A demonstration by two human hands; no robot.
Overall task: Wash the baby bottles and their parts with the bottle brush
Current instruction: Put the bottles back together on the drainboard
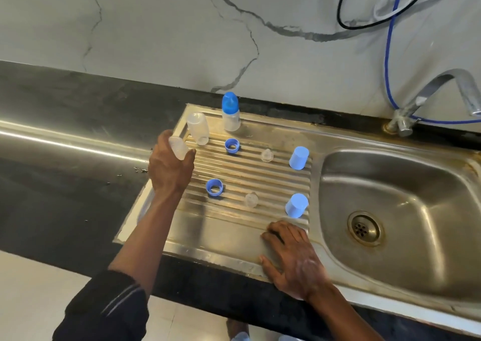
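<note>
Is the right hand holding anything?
No, the right hand lies flat with straight fingers on the drainboard front edge, empty; the left hand grips a clear bottle.

bottle x3 | blue ring x2 | clr nipple x2 | loose blue cap x2

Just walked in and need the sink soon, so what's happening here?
A person's left hand grips a clear bottle by the left edge of the drainboard; the right hand rests flat on its front edge. Blue rings, caps and clear teats sit on the ridges, one capped bottle behind. No brush is in view.
</note>
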